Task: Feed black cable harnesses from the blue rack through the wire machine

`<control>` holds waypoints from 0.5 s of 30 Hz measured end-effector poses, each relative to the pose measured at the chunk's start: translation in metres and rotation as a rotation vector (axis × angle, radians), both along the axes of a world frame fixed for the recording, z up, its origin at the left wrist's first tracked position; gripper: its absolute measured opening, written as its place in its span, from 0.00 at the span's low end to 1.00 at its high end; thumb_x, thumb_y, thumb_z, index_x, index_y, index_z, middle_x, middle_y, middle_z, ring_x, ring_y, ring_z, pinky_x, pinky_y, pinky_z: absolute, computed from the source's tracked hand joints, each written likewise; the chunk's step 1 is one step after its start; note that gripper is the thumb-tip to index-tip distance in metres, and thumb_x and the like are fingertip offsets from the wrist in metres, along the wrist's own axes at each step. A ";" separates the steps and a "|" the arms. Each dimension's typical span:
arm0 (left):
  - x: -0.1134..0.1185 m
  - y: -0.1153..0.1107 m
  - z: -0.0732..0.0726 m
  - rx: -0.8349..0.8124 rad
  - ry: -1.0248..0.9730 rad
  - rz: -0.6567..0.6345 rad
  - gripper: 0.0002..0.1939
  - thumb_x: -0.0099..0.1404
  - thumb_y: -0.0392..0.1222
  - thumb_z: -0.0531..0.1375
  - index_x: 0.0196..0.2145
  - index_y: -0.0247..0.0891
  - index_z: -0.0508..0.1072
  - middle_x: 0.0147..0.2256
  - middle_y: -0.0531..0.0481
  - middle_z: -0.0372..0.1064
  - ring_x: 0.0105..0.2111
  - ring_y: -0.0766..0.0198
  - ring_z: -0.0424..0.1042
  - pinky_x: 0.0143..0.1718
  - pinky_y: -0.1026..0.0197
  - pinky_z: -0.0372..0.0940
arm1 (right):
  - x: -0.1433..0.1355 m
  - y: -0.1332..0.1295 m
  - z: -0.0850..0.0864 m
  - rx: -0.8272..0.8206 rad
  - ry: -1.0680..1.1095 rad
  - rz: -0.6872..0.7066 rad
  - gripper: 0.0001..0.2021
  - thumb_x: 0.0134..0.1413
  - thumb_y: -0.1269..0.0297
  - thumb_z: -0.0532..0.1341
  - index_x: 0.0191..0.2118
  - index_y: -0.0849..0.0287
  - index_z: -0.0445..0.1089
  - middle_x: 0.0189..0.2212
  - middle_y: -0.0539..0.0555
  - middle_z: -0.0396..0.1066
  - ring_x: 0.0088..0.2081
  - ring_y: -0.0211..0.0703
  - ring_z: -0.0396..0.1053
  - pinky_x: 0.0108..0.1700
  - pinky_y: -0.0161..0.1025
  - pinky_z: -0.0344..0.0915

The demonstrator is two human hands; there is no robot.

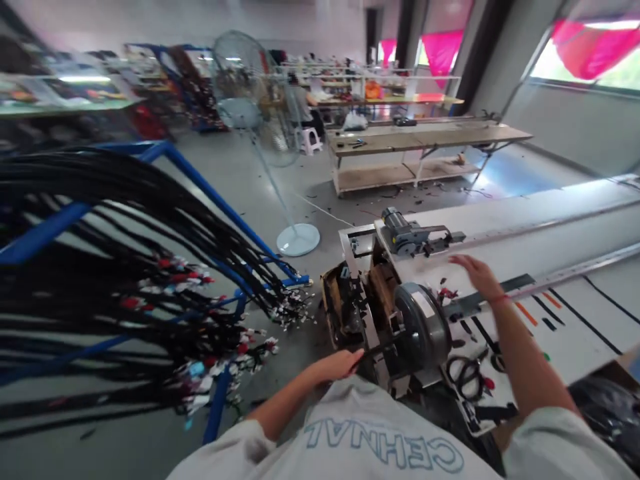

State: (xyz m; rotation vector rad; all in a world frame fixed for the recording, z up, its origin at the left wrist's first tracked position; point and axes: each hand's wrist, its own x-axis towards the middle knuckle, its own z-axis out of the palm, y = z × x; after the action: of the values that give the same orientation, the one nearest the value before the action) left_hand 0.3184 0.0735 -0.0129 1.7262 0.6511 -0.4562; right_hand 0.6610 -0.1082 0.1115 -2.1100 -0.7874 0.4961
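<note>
My left hand (341, 365) is closed around the end of a black cable (383, 345), which runs right toward a machine with a grey round housing (424, 323). My right hand (475, 275) is over the white bench, fingers stretched out and nothing visible in them. It is near a grey motor unit (400, 230) and above a long grey metal bar (515, 288). Small red and white connectors (447, 293) lie just left of that hand. Black-handled scissors (466, 375) rest on the bench by the housing.
A blue rack (193, 179) hung with many black wire harnesses (125, 190) stands at left. A standing fan (299, 239) is ahead. Orange and black strips (526, 313) lie on the white bench (575, 233). A long table (425, 137) and a seated person (303, 107) are farther back.
</note>
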 end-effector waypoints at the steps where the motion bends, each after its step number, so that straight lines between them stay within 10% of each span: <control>1: -0.005 -0.002 -0.004 0.036 0.004 0.017 0.37 0.62 0.71 0.45 0.27 0.36 0.76 0.22 0.49 0.71 0.31 0.60 0.71 0.37 0.62 0.62 | 0.036 -0.018 -0.003 -0.206 -0.176 -0.121 0.16 0.62 0.60 0.57 0.34 0.63 0.79 0.43 0.65 0.75 0.51 0.50 0.70 0.57 0.45 0.57; 3: -0.011 -0.008 -0.014 0.128 0.025 0.036 0.38 0.64 0.70 0.41 0.25 0.36 0.76 0.22 0.48 0.71 0.32 0.60 0.71 0.37 0.62 0.62 | 0.092 -0.048 -0.023 -0.662 -0.275 -0.212 0.18 0.60 0.56 0.58 0.30 0.64 0.80 0.39 0.69 0.75 0.48 0.59 0.71 0.52 0.51 0.59; 5: -0.005 -0.022 -0.023 0.242 0.059 0.017 0.40 0.67 0.67 0.37 0.23 0.36 0.74 0.22 0.47 0.71 0.31 0.60 0.72 0.38 0.62 0.61 | 0.124 -0.069 -0.057 -0.776 -0.352 -0.186 0.20 0.59 0.54 0.56 0.32 0.63 0.81 0.36 0.67 0.76 0.44 0.59 0.72 0.48 0.49 0.61; 10: 0.048 -0.069 -0.023 0.451 -0.054 0.020 0.35 0.70 0.59 0.37 0.31 0.35 0.75 0.32 0.43 0.75 0.34 0.59 0.72 0.38 0.62 0.61 | 0.150 -0.087 -0.129 -0.605 -0.198 -0.141 0.23 0.51 0.56 0.51 0.27 0.66 0.80 0.24 0.62 0.74 0.37 0.55 0.74 0.37 0.40 0.63; 15: 0.038 -0.075 0.010 0.596 -0.100 0.128 0.31 0.72 0.57 0.37 0.34 0.37 0.74 0.32 0.47 0.75 0.33 0.61 0.72 0.36 0.64 0.60 | 0.175 -0.094 -0.150 -0.555 -0.241 -0.174 0.26 0.46 0.51 0.50 0.28 0.64 0.80 0.25 0.64 0.73 0.37 0.61 0.73 0.35 0.44 0.64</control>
State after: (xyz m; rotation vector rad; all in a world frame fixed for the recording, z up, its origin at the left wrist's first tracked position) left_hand 0.3564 -0.0012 -0.0030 2.2304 0.8764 -0.0805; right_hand 0.8361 -0.2026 -0.0390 -2.7658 -0.6355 0.3994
